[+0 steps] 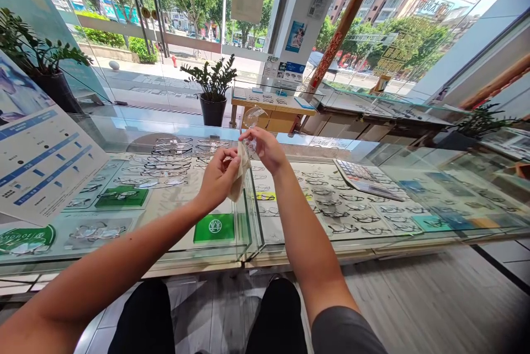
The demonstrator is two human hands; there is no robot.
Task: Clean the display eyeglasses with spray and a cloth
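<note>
My left hand (221,173) is closed around a beige cleaning cloth (237,187), which hangs down below the fingers. Close beside it, my right hand (265,149) pinches a pair of thin-rimmed eyeglasses (255,117); one clear round lens shows above the fingers, and the rest is mostly hidden by the hand. The cloth's upper edge comes up near the right fingertips, but I cannot tell whether it touches the glasses. Both hands are raised over the glass display counter (248,252).
Rows of eyeglasses (171,163) lie inside the counter. A green box (214,228) is near its front. On the glass at right rests a calculator (366,178), and a printed stand-up card (45,149) is at left. Behind stands a potted plant (213,108).
</note>
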